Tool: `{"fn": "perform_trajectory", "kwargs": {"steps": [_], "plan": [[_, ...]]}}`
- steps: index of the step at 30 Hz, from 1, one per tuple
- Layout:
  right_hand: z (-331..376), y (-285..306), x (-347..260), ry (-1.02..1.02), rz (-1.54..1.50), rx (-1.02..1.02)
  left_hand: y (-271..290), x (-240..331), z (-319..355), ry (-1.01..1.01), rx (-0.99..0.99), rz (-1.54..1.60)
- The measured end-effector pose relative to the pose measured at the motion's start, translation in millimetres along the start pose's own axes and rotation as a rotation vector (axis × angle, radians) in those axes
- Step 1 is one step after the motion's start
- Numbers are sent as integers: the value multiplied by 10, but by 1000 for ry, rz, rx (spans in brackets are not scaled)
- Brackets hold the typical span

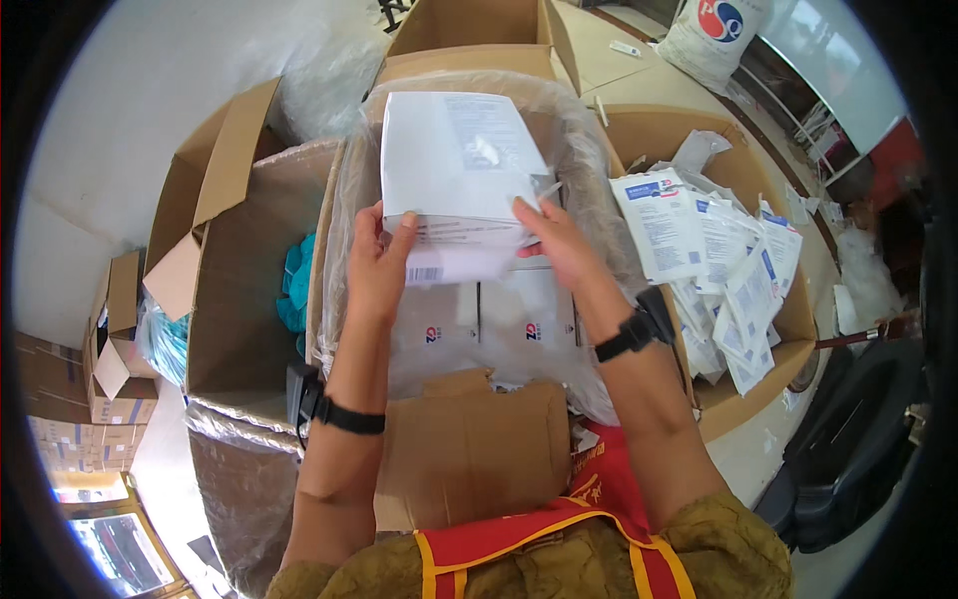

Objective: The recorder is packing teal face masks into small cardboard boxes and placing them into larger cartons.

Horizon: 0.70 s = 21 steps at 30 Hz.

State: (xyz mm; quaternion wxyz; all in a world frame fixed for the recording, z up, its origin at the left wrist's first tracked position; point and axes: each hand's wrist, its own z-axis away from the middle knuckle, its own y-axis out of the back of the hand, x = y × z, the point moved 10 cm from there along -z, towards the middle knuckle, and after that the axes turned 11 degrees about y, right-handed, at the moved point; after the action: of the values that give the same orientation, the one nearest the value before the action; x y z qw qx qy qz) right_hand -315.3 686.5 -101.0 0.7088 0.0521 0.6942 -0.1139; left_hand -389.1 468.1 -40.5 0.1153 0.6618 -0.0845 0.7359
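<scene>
A white cardboard box (424,150) with small print and a barcode is held between my two hands, above a large carton lined with clear plastic (609,215). My left hand (379,265) grips its near left corner, thumb on top and fingers at the side. At the near right corner, my right hand (561,243) is closed on the box, its thumb pressed on the top edge. Part of a clear plastic strip shows beside that hand. Beneath the held box, more white boxes (436,327) lie side by side in the lined carton.
To the right, an open carton (798,349) is heaped with flat white-and-blue packets (659,230). Another carton (239,270) on the left contains teal items (296,285). A brown flap (469,449) hangs in front of me. Behind stands a further carton (464,25); a black chair (848,449) is at right.
</scene>
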Motion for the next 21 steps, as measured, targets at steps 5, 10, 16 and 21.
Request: {"fn": "perform_trajectory", "kwargs": {"steps": [5, 10, 16, 21], "plan": [[1041, 417, -806, 49, 65, 109, -364, 957, 1099, -212, -121, -173], [2344, 409, -1304, 195, 31, 192, -491, 1150, 2409, -305, -301, -148], [3650, 254, -1559, 400, 460, 56, -370, 609, 3553, -55, -568, 122], [4170, 229, -924, 266, 259, 103, -330, 4, 3934, 209, -511, 179]]}}
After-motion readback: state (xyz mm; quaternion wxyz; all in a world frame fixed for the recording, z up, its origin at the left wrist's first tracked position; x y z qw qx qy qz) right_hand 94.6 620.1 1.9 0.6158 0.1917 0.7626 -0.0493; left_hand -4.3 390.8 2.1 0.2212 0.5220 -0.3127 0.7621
